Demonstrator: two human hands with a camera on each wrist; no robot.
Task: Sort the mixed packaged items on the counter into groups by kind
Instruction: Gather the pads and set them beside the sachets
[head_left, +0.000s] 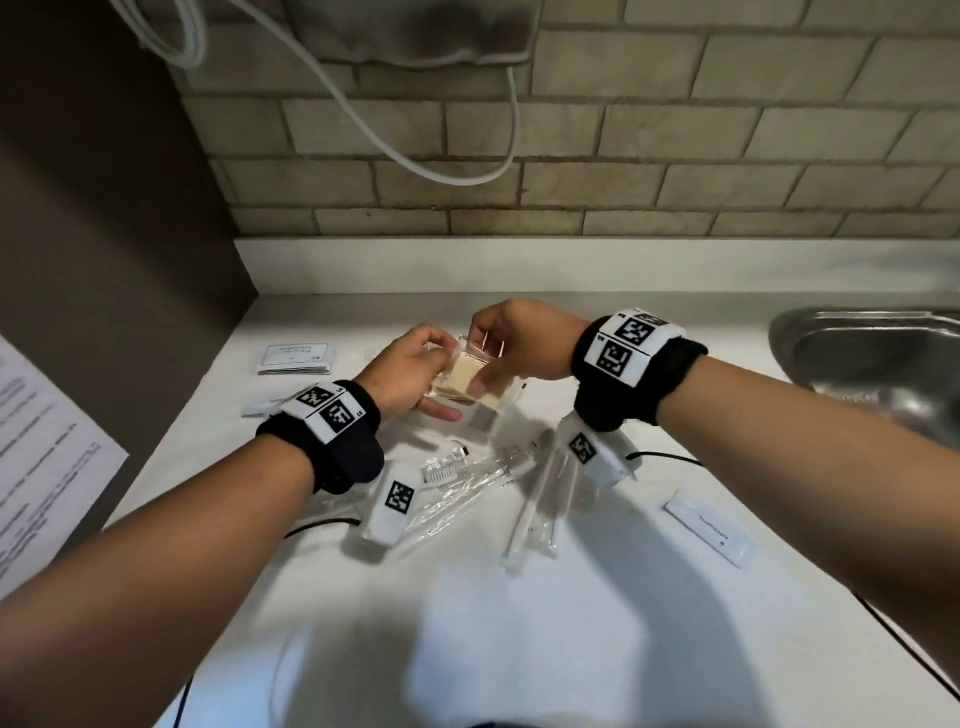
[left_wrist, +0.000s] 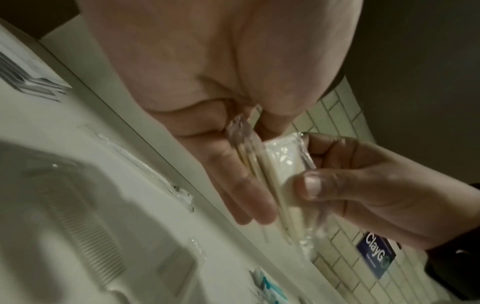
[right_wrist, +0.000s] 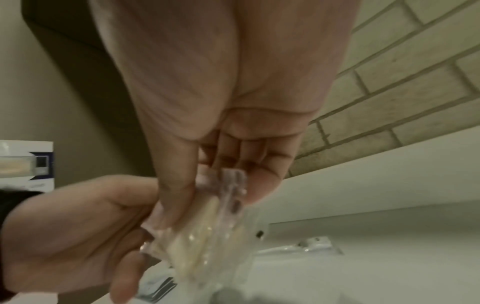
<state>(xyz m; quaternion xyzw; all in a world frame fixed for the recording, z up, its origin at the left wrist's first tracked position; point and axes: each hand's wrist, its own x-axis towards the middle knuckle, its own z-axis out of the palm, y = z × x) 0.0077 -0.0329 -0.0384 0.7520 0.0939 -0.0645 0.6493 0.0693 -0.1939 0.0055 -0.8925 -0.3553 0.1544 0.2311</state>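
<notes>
Above the white table (head_left: 571, 597), both hands meet on a small bundle of cream-coloured square bars in clear plastic wrappers (head_left: 465, 375). The left hand (head_left: 410, 371) holds the bundle from the left, its fingers (left_wrist: 244, 185) lying straight along the near face of the stack, with crinkled wrapper ends tucked in at the palm. The right hand (head_left: 511, 343) holds it from the right: the thumb (left_wrist: 310, 185) presses one corner of the outermost bar while the curled fingers (left_wrist: 330, 144) hook over the top edge, so the bar is pinched between them. The bundle hangs clear of the table.

Below the wrists lie clear-wrapped white toothbrushes (head_left: 524, 514) and a wrapped clear comb (head_left: 441, 470). A stack of white printed sachets (head_left: 296, 357) sits further left, and a white toothpaste sachet (head_left: 710, 527) lies apart on the right, near the steel sink (head_left: 872, 353).
</notes>
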